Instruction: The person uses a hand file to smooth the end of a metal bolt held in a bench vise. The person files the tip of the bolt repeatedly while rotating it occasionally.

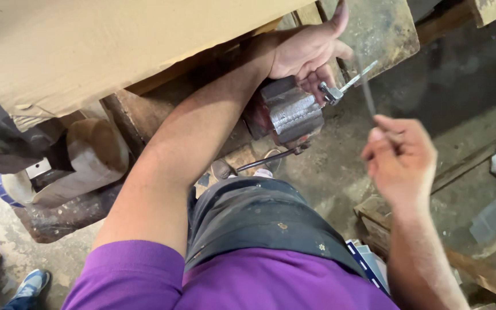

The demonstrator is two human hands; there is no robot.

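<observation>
A broad sheet of cardboard (99, 46) is lying across the top left, covering much of a worn wooden workbench (380, 28) whose scarred corner is showing at the top right. Below the cardboard, a bench vise (291, 112) is sitting at the bench edge, its grey steel jaws facing up and its slim handle bar (271, 158) hanging beneath it. A pale rounded wooden block (87, 155) is resting at the left (partly shadowed by the bench).

The left hand (308, 51) is reaching across the body and resting on the vise top, thumb sticking straight up, fingers curling down around a small metal piece (340, 89) that is poking out sideways from the vise jaws; the piece is shiny, with a thin rod end pointing right.

The right hand (400, 161) is hovering to the right of the vise, well off the bench, fingers pinching closed on a thin dark rod-like tool (365, 92) that is rising toward the metal piece. The tool is blurred, so what kind it is cannot be told.
</observation>
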